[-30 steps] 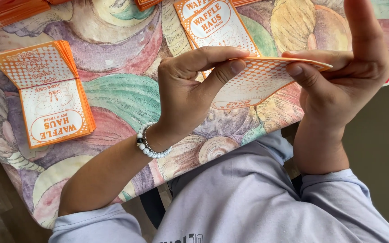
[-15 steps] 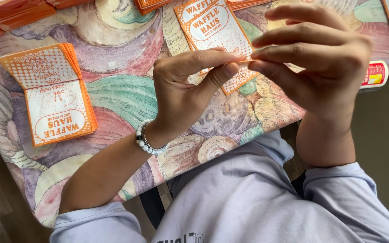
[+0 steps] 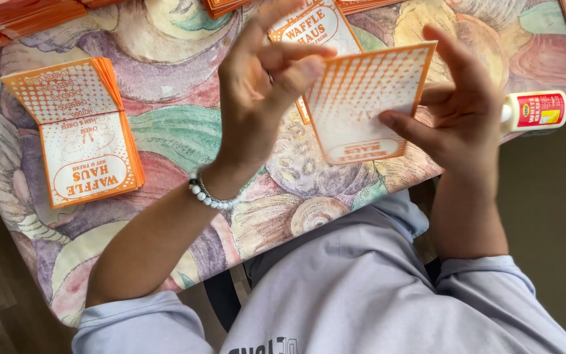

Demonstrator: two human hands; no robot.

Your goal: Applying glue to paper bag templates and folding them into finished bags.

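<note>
Held up above the counter [image 3: 165,141] near the centre of view: an orange-and-white paper sleeve [image 3: 365,101], dotted face toward the camera, tilted slightly, its lower edge pointing toward 6 o'clock.

Left hand [image 3: 263,98] at 9 o'clock of the sleeve, thumb and forefinger pinched on its left edge, the other fingers fanned loosely upward toward 12 o'clock. White bead bracelet [image 3: 207,195] around that wrist.

Right hand [image 3: 460,118] at 3 o'clock of the sleeve, gripping its right side, forefinger laid across the front low down, remaining fingers curled behind. So: both hands grasping the same sleeve, neither released.

Beneath the sleeve, flat on the counter toward 12 o'clock, another printed sleeve [image 3: 316,26], partly hidden by the left hand.

Well apart at 9 o'clock: a stack of matching sleeves [image 3: 83,137], top one folded open. More orange stacks [image 3: 14,19] at 10 to 11 o'clock along the far edge, cut off by the frame.

At 3 o'clock, just beside the right hand: a small white glue bottle [image 3: 535,110] with a red label, lying on its side at the counter's edge.

Covering the counter: a cloth patterned in pastel shells. At 6 o'clock, a grey-blue sweatshirt [image 3: 361,295].
</note>
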